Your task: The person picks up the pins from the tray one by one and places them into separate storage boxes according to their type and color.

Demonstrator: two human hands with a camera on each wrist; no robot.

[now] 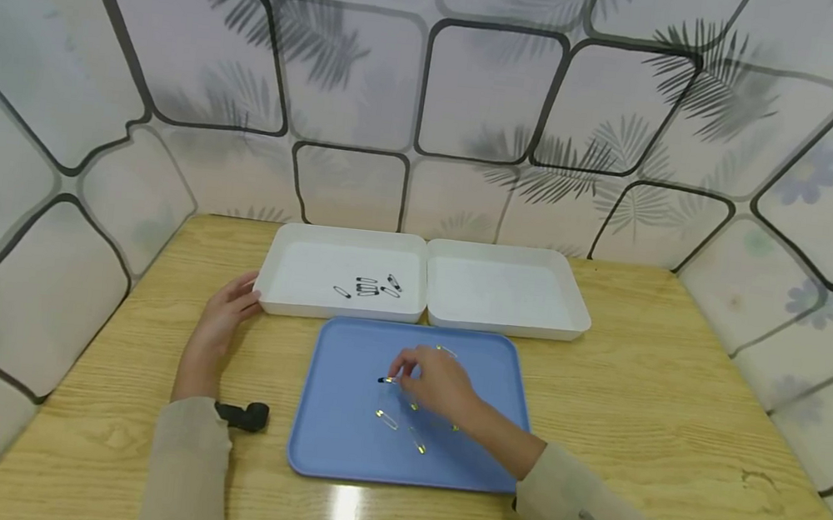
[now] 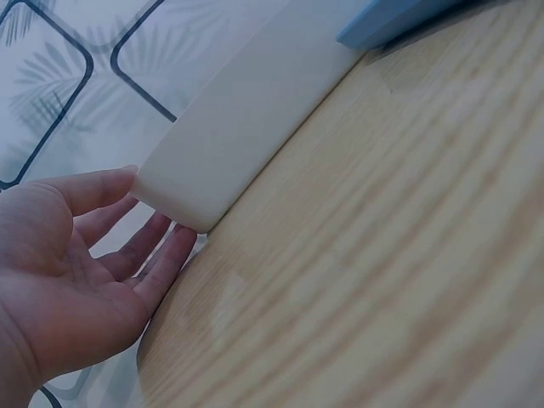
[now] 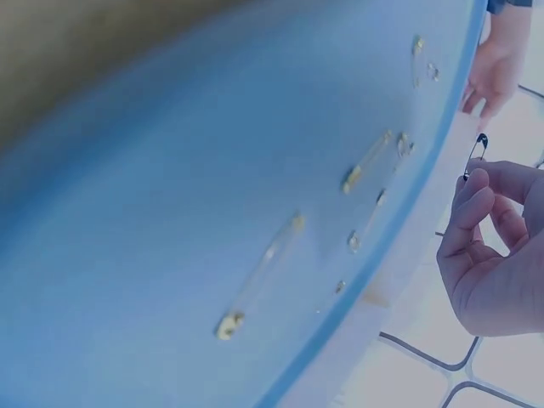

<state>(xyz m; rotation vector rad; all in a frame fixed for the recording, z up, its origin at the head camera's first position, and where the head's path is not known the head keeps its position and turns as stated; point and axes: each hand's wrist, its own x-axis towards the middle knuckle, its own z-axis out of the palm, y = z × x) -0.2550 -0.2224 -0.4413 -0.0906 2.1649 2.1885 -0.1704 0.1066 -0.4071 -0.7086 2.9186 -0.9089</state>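
Note:
My right hand [image 1: 438, 379] pinches a black safety pin [image 1: 384, 380] between thumb and fingertips, over the blue tray [image 1: 338, 453]. In the right wrist view the same black safety pin [image 3: 478, 153] stands up from the fingertips. Several gold safety pins lie on the blue tray around and below that hand, one gold safety pin [image 1: 387, 420] left of the wrist. My left hand [image 1: 223, 312] touches the outer left corner of the left white tray [image 1: 292, 305]. In the left wrist view its thumb and relaxed fingertips rest against the tray's corner [image 2: 183, 191].
Several black safety pins [image 1: 367, 287] lie in the left white tray. A right white tray [image 1: 507, 290] stands beside it, behind the blue tray. All three trays sit on a wooden table [image 1: 642, 416]. A patterned backdrop [image 1: 478, 90] encloses the table's back and sides.

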